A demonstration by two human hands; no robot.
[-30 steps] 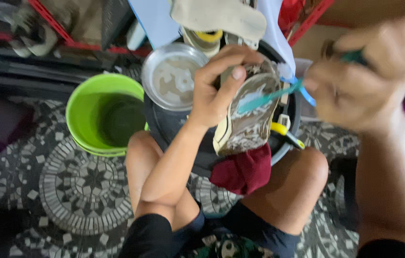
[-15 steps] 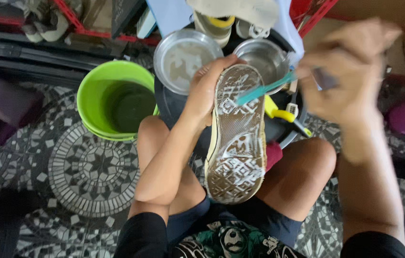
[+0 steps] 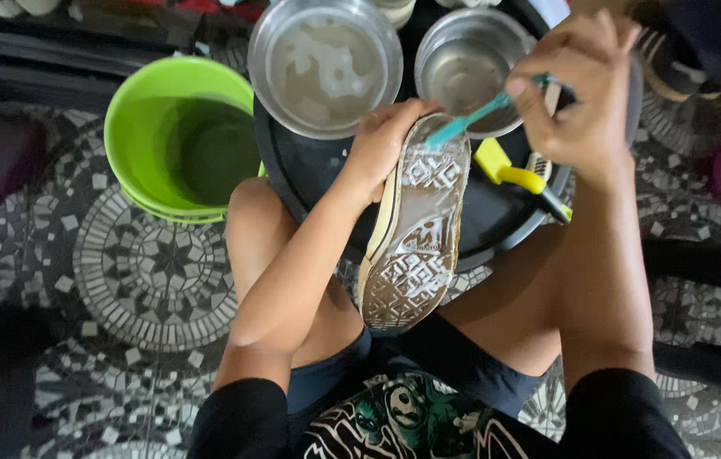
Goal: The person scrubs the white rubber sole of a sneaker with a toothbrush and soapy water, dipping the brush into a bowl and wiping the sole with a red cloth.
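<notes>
My left hand (image 3: 384, 146) grips a sneaker (image 3: 415, 228) by its toe end, sole turned up toward me, over my lap. The wet patterned sole shows its full length. My right hand (image 3: 577, 89) holds a teal toothbrush (image 3: 471, 115), whose bristle end touches the toe part of the sole. Both hands hover above a wide black basin (image 3: 309, 174) between my knees.
Two steel bowls sit in the basin: a larger one (image 3: 325, 66) with soapy water and a smaller one (image 3: 471, 64). A yellow-handled brush (image 3: 517, 177) lies in the basin. A green bucket (image 3: 175, 136) stands at the left on a mosaic floor (image 3: 139, 280).
The view has dropped lower and nearer. The sneaker has been turned fully sole-up and the toothbrush has come down onto its toe end.
</notes>
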